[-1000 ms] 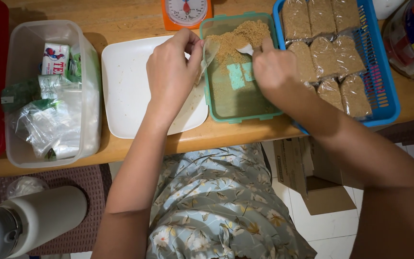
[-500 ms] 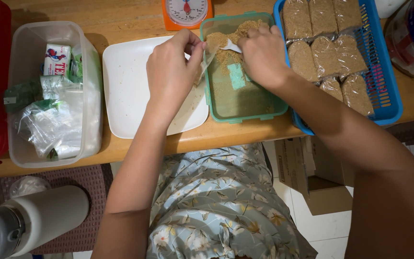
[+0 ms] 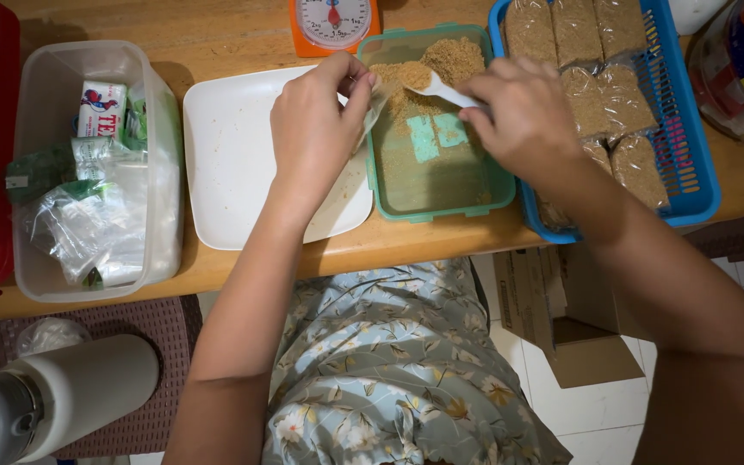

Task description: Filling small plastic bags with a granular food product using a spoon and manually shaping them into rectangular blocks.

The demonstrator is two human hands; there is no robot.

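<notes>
Two bare hands over a wooden worktop [image 3: 217, 26], seen from above. The right hand [image 3: 523, 120], right of centre, grasps one white plastic spoon [image 3: 441, 88] heaped with brown granular sugar [image 3: 415, 75]; the spoon hangs above the upper part of one green rectangular plastic tub [image 3: 437, 194], top centre, whose far end holds a loose mound of the same grainy sugar. The left hand [image 3: 316, 129], just left of the tub, is pinched on one small clear plastic bag [image 3: 375, 102], a thin limp film held at the tub's left rim beside the spoon tip.

Upper right: one blue perforated plastic basket [image 3: 691, 146] holding filled clear packets of brown sugar [image 3: 574, 34]; at least six show, others are hidden by the right arm. Centre left: one white square tray [image 3: 226, 172], smooth and shallow. Left: one translucent box [image 3: 161, 224] of crumpled clear bags. Top edge: one orange dial scale [image 3: 333, 21], round-faced. Lower left, below the worktop: one white cylindrical flask [image 3: 71, 396].
</notes>
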